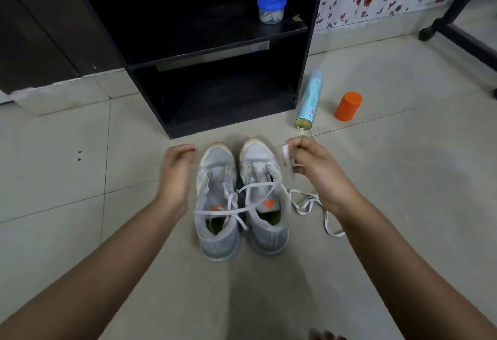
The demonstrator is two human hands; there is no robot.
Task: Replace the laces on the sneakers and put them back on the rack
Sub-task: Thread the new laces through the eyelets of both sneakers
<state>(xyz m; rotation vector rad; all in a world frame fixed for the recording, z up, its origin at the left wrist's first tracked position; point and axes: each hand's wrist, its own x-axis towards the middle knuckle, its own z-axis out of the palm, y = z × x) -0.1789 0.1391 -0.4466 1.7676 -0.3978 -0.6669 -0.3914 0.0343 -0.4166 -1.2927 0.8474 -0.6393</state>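
Note:
Two grey sneakers stand side by side on the tiled floor, toes pointing at the rack: the left sneaker (216, 205) and the right sneaker (265, 200). A white lace (234, 209) lies loose across both, and more white lace (312, 202) trails on the floor to their right. My right hand (314, 170) hovers right of the shoes and pinches a bunched bit of white lace between its fingers. My left hand (176, 167) hangs just left of the left sneaker, fingers loosely curled, holding nothing. The black shoe rack (215, 52) stands directly behind the shoes.
A blue-lidded clear jar (271, 7) sits on the rack's upper shelf. A light-blue spray can (309, 99) lies on the floor right of the rack, beside an upright orange container (348, 105). A black frame leg (454, 25) crosses the far right.

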